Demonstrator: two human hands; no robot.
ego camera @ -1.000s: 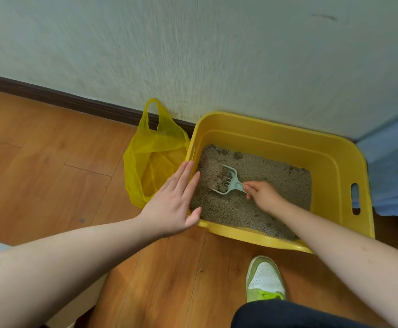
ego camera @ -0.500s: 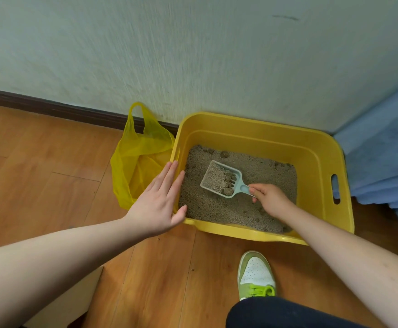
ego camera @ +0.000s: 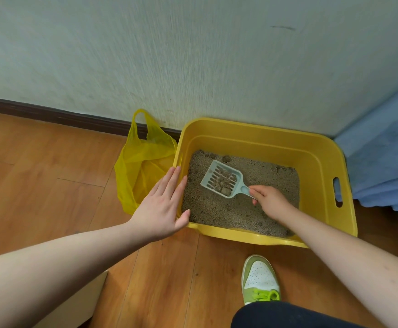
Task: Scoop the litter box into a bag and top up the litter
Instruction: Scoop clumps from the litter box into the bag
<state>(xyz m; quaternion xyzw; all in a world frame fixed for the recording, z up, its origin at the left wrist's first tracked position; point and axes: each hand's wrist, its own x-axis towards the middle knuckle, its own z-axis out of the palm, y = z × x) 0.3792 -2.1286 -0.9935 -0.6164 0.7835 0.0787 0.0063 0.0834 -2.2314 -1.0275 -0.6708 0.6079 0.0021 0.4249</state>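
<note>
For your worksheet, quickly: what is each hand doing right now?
Left hand: open, fingers straight, against the litter box rim.
Right hand: closed on the scoop handle.

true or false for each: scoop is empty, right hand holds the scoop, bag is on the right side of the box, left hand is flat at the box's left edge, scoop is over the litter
1. The scoop is empty. False: dark clumps lie on its slotted blade.
2. The right hand holds the scoop by its handle. True.
3. The yellow bag sits to the right of the litter box. False: it stands at the box's left side, by the wall.
4. The left hand is open with straight fingers at the box's left rim. True.
5. The scoop is over the litter inside the box. True.
</note>
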